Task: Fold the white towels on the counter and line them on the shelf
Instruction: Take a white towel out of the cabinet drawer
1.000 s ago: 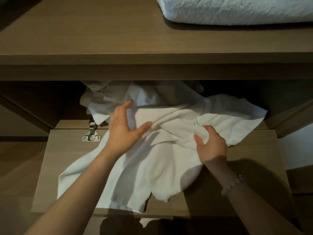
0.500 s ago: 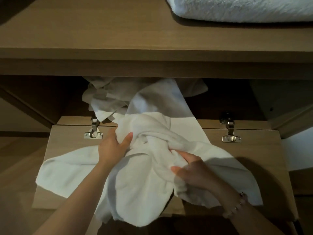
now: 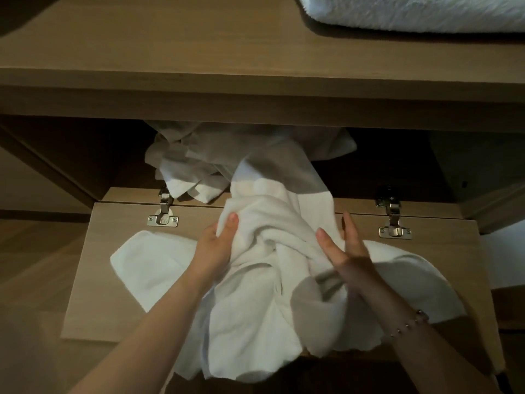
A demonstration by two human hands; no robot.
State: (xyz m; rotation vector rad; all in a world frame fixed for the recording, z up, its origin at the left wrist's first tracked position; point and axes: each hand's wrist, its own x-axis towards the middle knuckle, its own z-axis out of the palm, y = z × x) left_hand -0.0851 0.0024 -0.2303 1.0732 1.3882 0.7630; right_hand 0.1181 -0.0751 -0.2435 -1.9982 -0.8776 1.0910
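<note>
A crumpled white towel lies bunched on the fold-down wooden door of the cabinet, its lower end hanging over the front edge. My left hand grips a bunched fold at the towel's upper left, thumb on top. My right hand lies on the towel's right side with fingers straight, pointing away from me. More crumpled white towels sit in the dark compartment behind. A folded fluffy white towel rests on the shelf above, at the top right.
Two metal hinges join the fold-down door to the cabinet floor. The shelf's front edge overhangs the compartment. Wooden floor shows at the left, and a bracelet is on my right wrist.
The right hand has let go of the fold it held and now lies flat, further up on the towel. The left hand stays on the bunched fold. The towel's right side has spread out.
</note>
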